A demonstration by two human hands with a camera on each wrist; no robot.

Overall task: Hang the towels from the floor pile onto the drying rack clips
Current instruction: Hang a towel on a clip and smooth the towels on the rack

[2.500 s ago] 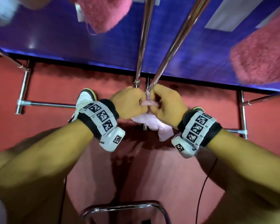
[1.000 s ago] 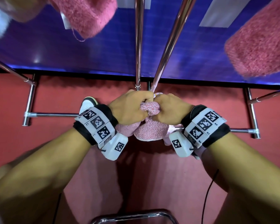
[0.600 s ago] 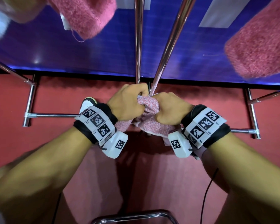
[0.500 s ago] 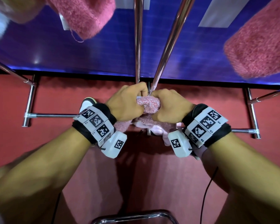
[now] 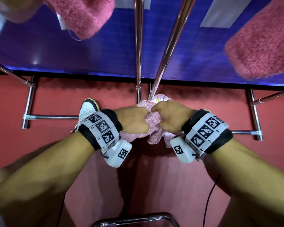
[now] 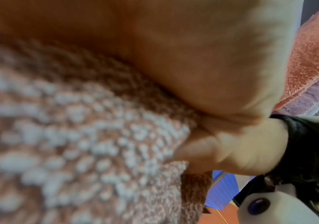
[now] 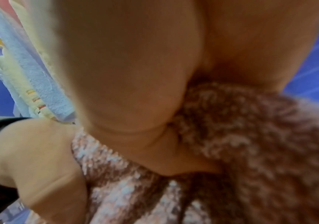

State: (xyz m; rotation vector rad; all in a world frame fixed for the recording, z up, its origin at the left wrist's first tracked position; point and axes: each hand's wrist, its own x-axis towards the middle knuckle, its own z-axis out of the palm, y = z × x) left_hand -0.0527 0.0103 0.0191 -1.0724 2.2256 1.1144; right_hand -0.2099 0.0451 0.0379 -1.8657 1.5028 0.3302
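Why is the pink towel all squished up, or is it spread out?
Squished. Left hand and right hand grip the pink towel bunched between them.

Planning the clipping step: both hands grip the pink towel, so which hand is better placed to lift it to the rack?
Probably the right hand: it grips the pink towel directly below the slanted rack bar; the left hand sits further off.

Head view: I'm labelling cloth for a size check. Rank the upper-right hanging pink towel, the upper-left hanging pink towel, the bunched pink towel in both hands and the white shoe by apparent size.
1. upper-right hanging pink towel
2. upper-left hanging pink towel
3. bunched pink towel
4. white shoe
Both hanging towels are cropped, nearer the camera; hands hide much of the bunched one.
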